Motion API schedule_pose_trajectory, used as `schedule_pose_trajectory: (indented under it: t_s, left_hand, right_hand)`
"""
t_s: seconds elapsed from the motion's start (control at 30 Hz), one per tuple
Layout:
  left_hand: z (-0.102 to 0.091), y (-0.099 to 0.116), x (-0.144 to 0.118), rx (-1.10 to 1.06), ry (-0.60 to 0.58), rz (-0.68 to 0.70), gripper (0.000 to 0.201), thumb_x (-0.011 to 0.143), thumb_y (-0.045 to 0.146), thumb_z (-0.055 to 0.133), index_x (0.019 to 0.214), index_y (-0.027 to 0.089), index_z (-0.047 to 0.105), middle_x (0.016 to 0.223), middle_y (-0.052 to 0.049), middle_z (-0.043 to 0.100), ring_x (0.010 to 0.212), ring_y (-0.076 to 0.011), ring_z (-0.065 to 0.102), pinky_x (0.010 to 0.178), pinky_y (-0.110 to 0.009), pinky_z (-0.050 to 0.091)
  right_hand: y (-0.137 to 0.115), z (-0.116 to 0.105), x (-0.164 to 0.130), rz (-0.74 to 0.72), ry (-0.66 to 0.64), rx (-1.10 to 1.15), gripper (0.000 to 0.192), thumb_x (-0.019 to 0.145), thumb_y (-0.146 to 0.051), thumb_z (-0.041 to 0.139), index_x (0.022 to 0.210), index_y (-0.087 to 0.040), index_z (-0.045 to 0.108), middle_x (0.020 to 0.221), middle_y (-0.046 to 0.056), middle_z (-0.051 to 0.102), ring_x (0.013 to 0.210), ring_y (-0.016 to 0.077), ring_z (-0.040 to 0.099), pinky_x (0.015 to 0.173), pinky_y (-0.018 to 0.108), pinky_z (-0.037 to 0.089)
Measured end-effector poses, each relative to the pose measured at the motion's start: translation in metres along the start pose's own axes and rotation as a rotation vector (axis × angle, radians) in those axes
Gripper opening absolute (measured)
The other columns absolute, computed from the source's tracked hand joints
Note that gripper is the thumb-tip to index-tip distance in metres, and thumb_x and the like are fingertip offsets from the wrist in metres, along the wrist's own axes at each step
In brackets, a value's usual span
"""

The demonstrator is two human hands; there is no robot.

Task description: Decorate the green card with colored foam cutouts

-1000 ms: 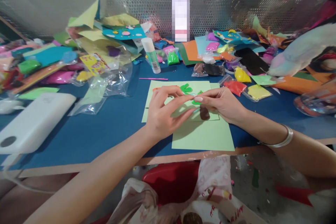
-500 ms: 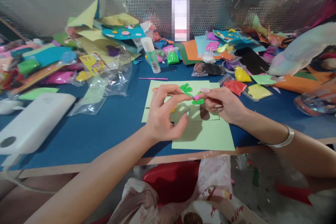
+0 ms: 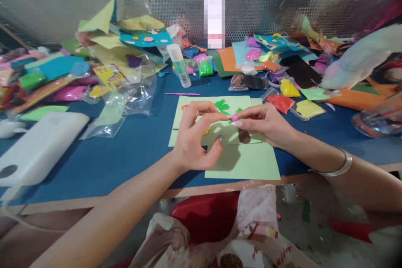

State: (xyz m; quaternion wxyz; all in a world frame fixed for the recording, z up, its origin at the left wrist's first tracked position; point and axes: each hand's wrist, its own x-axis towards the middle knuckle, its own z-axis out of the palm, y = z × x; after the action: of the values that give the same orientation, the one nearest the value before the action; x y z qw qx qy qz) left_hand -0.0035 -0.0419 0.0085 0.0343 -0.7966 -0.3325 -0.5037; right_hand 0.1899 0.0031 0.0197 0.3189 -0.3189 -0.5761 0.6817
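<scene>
Bare left hand [image 3: 196, 142], glossy teal thumbnail — index finger extends rightward, thumb stands apart below it. Bare right hand [image 3: 274, 124], long pale-pink thumbnail — thumb and index pinch together, pointing left. Bare forearms [image 3: 119, 209] angle inward.

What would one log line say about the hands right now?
left hand: thumb and index apart, index by pink bit | right hand: pinching pink bit | underneath: green paper | beyond: glue stick

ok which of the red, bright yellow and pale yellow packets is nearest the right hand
The red packet, just beyond the right hand; both yellow ones sit farther off.
</scene>
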Motion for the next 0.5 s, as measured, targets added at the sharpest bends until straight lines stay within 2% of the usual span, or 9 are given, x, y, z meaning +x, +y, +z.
schedule_pose_trajectory:
  t_s: [0.13,0.23,0.3,0.37,0.43,0.5]
  left_hand:
    - [-0.0001,-0.0001,-0.0001,-0.001,-0.003,-0.003,0.035,0.063,0.016,0.052,0.098,0.017,0.058,0.095,-0.007,0.049,0.085,-0.0183,0.054,0.073,-0.035,0.049]
    - [-0.0004,0.0,-0.0002,0.016,-0.007,-0.012,0.035,0.063,0.017,0.051,0.097,0.018,0.058,0.096,-0.007,0.049,0.084,-0.0182,0.054,0.074,-0.036,0.049]
    - [-0.0006,0.0,-0.0002,0.022,-0.012,-0.017,0.034,0.063,0.017,0.051,0.097,0.019,0.058,0.096,-0.007,0.049,0.084,-0.0181,0.054,0.075,-0.037,0.049]
    - [-0.0007,0.0,-0.0002,0.017,-0.014,-0.017,0.034,0.063,0.017,0.05,0.096,0.019,0.058,0.096,-0.007,0.049,0.083,-0.0181,0.054,0.073,-0.036,0.049]
    - [-0.0009,-0.0001,-0.0006,0.021,-0.018,-0.016,0.035,0.062,0.017,0.05,0.096,0.019,0.058,0.096,-0.007,0.049,0.083,-0.0182,0.054,0.072,-0.036,0.048]
    - [-0.0011,-0.0003,-0.0014,0.041,-0.022,-0.02,0.035,0.062,0.018,0.05,0.096,0.019,0.058,0.095,-0.007,0.049,0.082,-0.0185,0.054,0.073,-0.037,0.047]
  right_hand:
    - [-0.0036,0.0017,-0.0008,0.052,0.003,0.025,0.025,0.066,-0.027,0.075,0.087,-0.013,0.072,0.053,-0.001,0.06,0.041,0.0084,0.051,0.043,0.023,0.044]
    - [-0.0054,0.0021,-0.0007,0.085,0.008,0.085,0.022,0.068,-0.023,0.072,0.087,-0.012,0.073,0.041,-0.007,0.045,0.036,0.0047,0.039,0.043,0.023,0.043]
    - [-0.0057,0.0016,-0.0003,0.089,0.0,0.128,0.019,0.068,-0.02,0.07,0.085,-0.011,0.073,0.037,-0.009,0.035,0.034,0.0026,0.029,0.04,0.021,0.038]
    - [-0.006,0.0009,0.0,0.087,-0.016,0.157,0.018,0.068,-0.018,0.069,0.083,-0.01,0.073,0.038,-0.01,0.031,0.035,0.0013,0.022,0.036,0.018,0.029]
    - [-0.0064,0.0006,-0.0001,0.089,-0.026,0.161,0.017,0.067,-0.017,0.069,0.082,-0.01,0.073,0.039,-0.009,0.03,0.037,0.001,0.019,0.035,0.017,0.022]
    - [-0.007,0.001,-0.0006,0.097,-0.025,0.14,0.016,0.069,-0.017,0.069,0.083,-0.01,0.073,0.04,-0.009,0.03,0.037,0.0016,0.02,0.036,0.018,0.024]
